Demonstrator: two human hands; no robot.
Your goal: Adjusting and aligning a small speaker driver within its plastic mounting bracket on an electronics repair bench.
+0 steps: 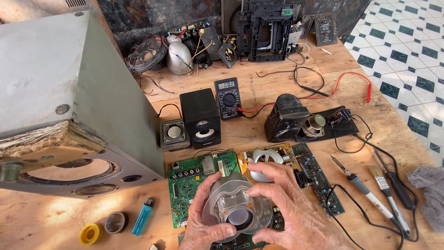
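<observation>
Both my hands hold a clear plastic housing (236, 206) with a round opening, low in the middle of the head view. My left hand (201, 222) grips its left and lower side, thumb near the opening. Over its right side wraps my right hand (289, 210), fingers curled on top. Beneath lie a green circuit board (185, 185) and a yellow-brown circuit board (289, 153). A white curved plastic part (263, 157) rests just beyond my fingers.
A large grey speaker cabinet (69, 106) fills the left. On the wooden table (277, 92) lie a small black speaker (200, 118), a multimeter (228, 97) with red lead, a black speaker shell (284, 118), a soldering iron (365, 190), a brush (384, 185), a blue lighter (142, 217) and a grey cloth (430, 190).
</observation>
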